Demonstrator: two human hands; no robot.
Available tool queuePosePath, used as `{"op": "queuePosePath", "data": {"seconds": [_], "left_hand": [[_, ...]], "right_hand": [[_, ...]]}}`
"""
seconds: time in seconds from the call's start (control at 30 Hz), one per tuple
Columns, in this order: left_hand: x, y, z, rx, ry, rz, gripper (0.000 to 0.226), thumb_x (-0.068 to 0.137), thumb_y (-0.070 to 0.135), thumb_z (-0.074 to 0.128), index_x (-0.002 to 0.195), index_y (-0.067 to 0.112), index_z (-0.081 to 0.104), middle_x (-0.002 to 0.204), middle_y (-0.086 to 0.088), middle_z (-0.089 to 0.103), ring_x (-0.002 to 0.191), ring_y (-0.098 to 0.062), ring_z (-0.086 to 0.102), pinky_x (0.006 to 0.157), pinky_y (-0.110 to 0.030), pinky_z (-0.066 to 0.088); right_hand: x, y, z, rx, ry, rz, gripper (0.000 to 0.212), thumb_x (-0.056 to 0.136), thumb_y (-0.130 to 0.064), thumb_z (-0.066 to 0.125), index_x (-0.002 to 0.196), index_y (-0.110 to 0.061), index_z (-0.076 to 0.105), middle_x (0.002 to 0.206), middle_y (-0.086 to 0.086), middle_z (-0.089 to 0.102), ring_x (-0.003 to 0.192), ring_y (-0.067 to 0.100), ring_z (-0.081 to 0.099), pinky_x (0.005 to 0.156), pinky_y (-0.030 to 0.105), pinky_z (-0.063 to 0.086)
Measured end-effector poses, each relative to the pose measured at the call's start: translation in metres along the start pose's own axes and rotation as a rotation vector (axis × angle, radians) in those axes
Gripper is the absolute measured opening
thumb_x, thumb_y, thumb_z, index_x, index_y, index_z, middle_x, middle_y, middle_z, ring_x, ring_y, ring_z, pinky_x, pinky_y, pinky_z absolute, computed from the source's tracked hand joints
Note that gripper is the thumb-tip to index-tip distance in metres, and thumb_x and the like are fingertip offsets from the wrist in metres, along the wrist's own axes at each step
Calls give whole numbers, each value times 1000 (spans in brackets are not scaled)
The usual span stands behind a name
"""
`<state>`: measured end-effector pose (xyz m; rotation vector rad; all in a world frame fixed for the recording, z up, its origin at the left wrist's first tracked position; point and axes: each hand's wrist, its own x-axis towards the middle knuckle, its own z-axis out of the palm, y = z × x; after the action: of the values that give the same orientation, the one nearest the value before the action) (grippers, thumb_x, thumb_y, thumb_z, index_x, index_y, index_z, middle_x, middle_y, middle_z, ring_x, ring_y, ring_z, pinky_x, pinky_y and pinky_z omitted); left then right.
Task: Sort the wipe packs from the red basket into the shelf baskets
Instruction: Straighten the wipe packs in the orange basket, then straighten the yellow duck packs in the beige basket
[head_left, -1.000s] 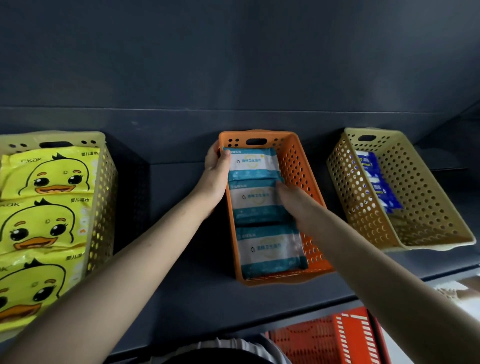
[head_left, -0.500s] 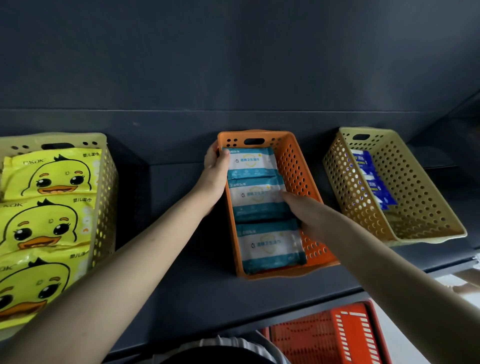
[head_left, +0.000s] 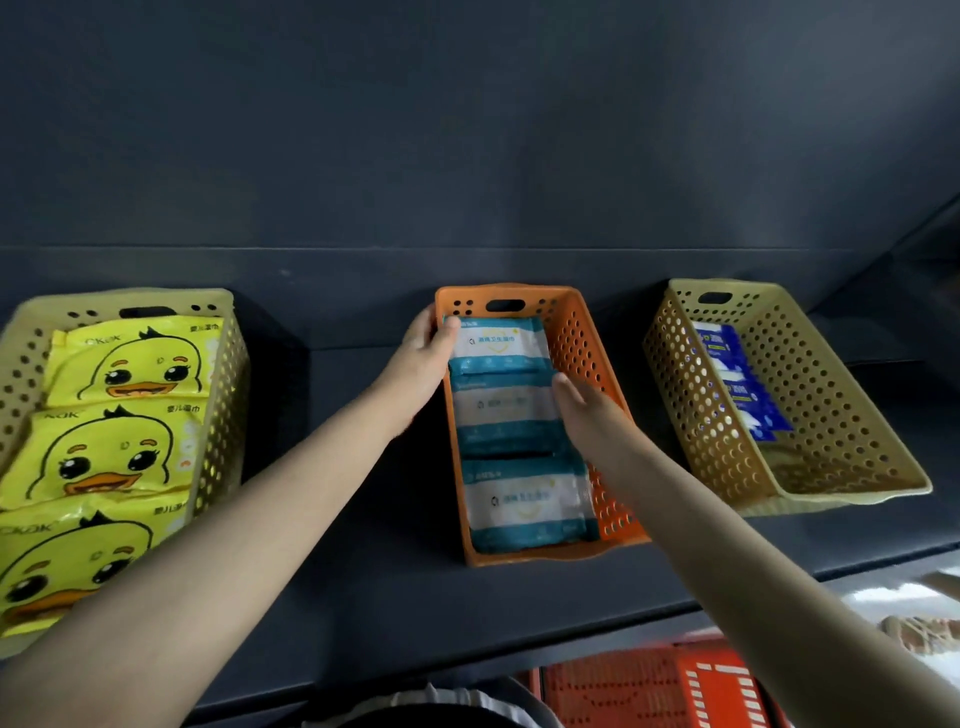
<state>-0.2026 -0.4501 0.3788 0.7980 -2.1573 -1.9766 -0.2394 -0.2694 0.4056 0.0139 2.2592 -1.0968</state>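
Observation:
An orange basket (head_left: 587, 332) stands on the dark shelf with three teal-and-white wipe packs in a row: far (head_left: 501, 343), middle (head_left: 493, 410) and near (head_left: 524, 504). My left hand (head_left: 421, 358) grips the basket's left wall near the back, its thumb over the rim on the far pack. My right hand (head_left: 589, 410) reaches inside the basket. Its fingers lie fairly straight against the right edge of the middle pack, beside the right wall. The red basket (head_left: 675, 686) shows below the shelf edge; what it holds is hidden.
A pale yellow basket (head_left: 228, 364) on the left holds three yellow duck packs (head_left: 119, 447). On the right, a beige basket (head_left: 841, 415) holds blue packs (head_left: 737, 384) along its left wall. Bare shelf lies between the baskets, with a dark back wall behind them.
My right hand shifted only slightly along the middle pack's right edge. My left hand kept its hold on the orange basket. The view moved a little.

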Motion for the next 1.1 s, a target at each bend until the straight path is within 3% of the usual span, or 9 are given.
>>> {"op": "queuePosePath", "data": {"seconds": [0.1, 0.3, 0.37, 0.47, 0.53, 0.67, 0.83, 1.03, 1.1], "left_hand": [[-5, 5, -21, 93, 39, 0, 54, 99, 42, 47, 147, 21, 36, 149, 3, 43, 134, -11, 40, 103, -20, 27], [-40, 21, -122, 130, 143, 256, 23, 98, 23, 54, 117, 32, 61, 122, 11, 63, 118, -12, 58, 108, -43, 42], [-57, 24, -167, 140, 239, 303, 22, 99, 19, 52, 116, 30, 61, 121, 10, 63, 115, -9, 59, 107, -38, 43], [-82, 17, -232, 221, 396, 316, 25, 99, 19, 50, 121, 21, 62, 118, 9, 63, 100, 11, 57, 94, -8, 40], [-90, 2, -270, 291, 455, 259, 28, 100, 20, 49, 125, 18, 61, 119, 6, 62, 101, 6, 57, 83, 1, 36], [-90, -36, -316, 387, 416, 185, 37, 101, 22, 45, 136, 9, 52, 142, -9, 50, 132, -20, 44, 105, -19, 27], [-88, -65, -321, 170, 198, 18, 61, 102, 47, 31, 155, 23, 12, 162, 2, 14, 147, -16, 17, 120, -35, 13], [-83, -76, -324, 122, 219, -3, 55, 103, 43, 24, 155, 30, 11, 161, 7, 16, 146, -17, 21, 117, -37, 18], [-81, -78, -324, 110, 211, 6, 56, 103, 45, 23, 155, 29, 10, 161, 7, 16, 146, -17, 21, 116, -35, 18]], "right_hand": [[-8, -26, 2, 102, 62, -187, 51, 97, -52, 38, 142, -29, 41, 135, 1, 55, 123, 22, 54, 101, 44, 46], [-36, -76, 49, 137, 86, -452, 41, 99, -35, 48, 136, -18, 51, 128, -4, 58, 127, 13, 49, 98, 21, 37], [-46, -90, 78, 158, 58, -506, 37, 98, -32, 49, 132, -17, 55, 126, -7, 59, 125, 7, 49, 97, 11, 32], [-66, -110, 126, 191, -29, -545, 34, 99, -33, 49, 129, -20, 58, 118, -17, 57, 115, -2, 49, 81, -4, 30], [-75, -119, 162, 218, -122, -517, 30, 99, -34, 48, 124, -22, 61, 114, -18, 59, 112, -1, 52, 89, 3, 35], [-84, -135, 231, 232, -279, -450, 46, 92, -52, 49, 127, -24, 60, 124, -9, 63, 122, 10, 54, 106, 31, 40], [-81, -150, 286, 43, -186, -342, 54, 100, -47, 37, 149, -24, 32, 152, 1, 37, 140, 23, 34, 109, 36, 33], [-66, -147, 320, -366, -61, -377, 63, 102, -44, 34, 154, -34, 1, 162, 0, -2, 146, 25, 19, 107, 35, 33], [-62, -141, 333, -553, -65, -403, 62, 100, -50, 30, 151, -42, -5, 159, 0, -22, 148, 28, -6, 117, 44, 17]]}}
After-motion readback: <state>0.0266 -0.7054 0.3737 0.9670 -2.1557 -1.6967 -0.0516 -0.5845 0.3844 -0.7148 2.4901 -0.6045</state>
